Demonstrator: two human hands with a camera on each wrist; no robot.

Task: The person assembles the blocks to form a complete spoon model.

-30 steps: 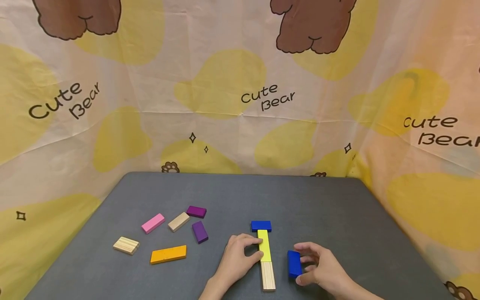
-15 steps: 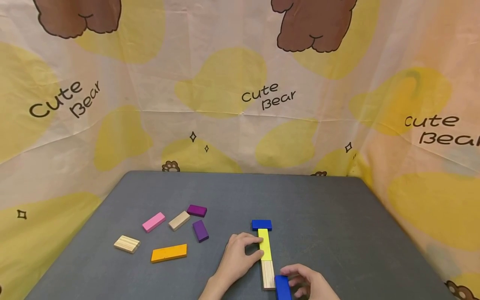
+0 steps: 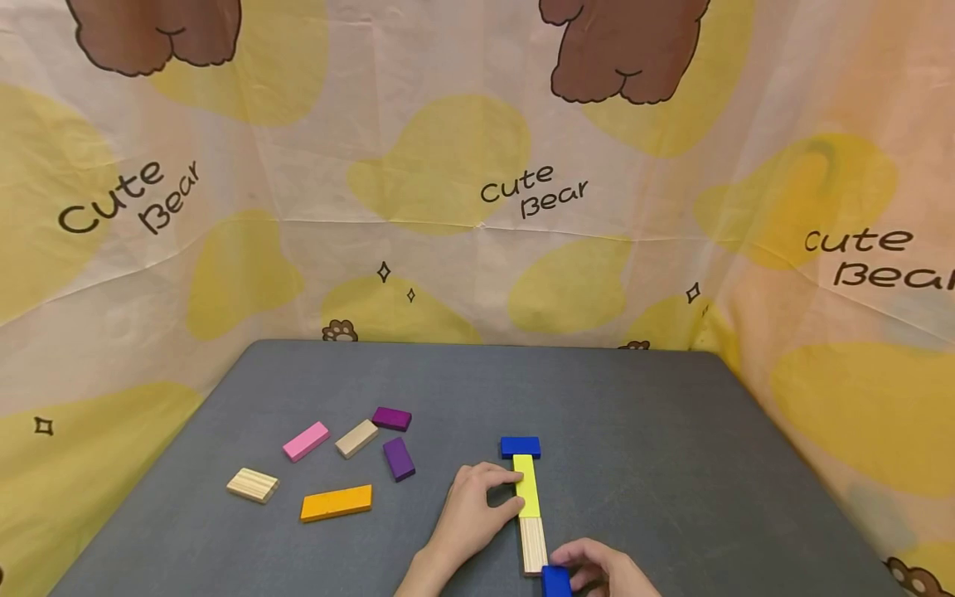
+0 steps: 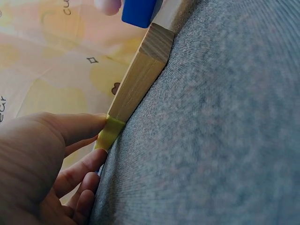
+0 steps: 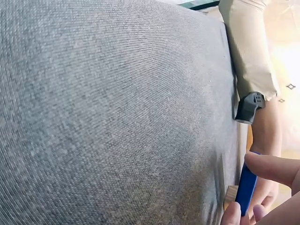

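In the head view a row lies on the table: a blue block (image 3: 520, 448) set crosswise at the far end, a yellow block (image 3: 526, 487), then a striped plain wooden block (image 3: 533, 546). My left hand (image 3: 472, 514) touches the yellow block's left side with thumb and forefinger tips spread along it; its other fingers are loosely bent. My right hand (image 3: 606, 568) pinches a second blue block (image 3: 555, 582) by its ends. That block is at the wooden block's near right corner, partly cut off by the frame. In the right wrist view the blue block (image 5: 247, 185) appears edge-on between the fingertips.
Loose on the left of the dark grey table (image 3: 634, 406) lie an orange block (image 3: 336, 503), a pink block (image 3: 306, 442), two purple blocks, one of them a purple block (image 3: 399, 459), and two plain wooden ones. A printed bear cloth (image 3: 448, 166) hangs behind.
My right hand has brought its blue block left and toward the near edge, from beside the row to the wooden block's near end. My left hand has stayed at the yellow block.
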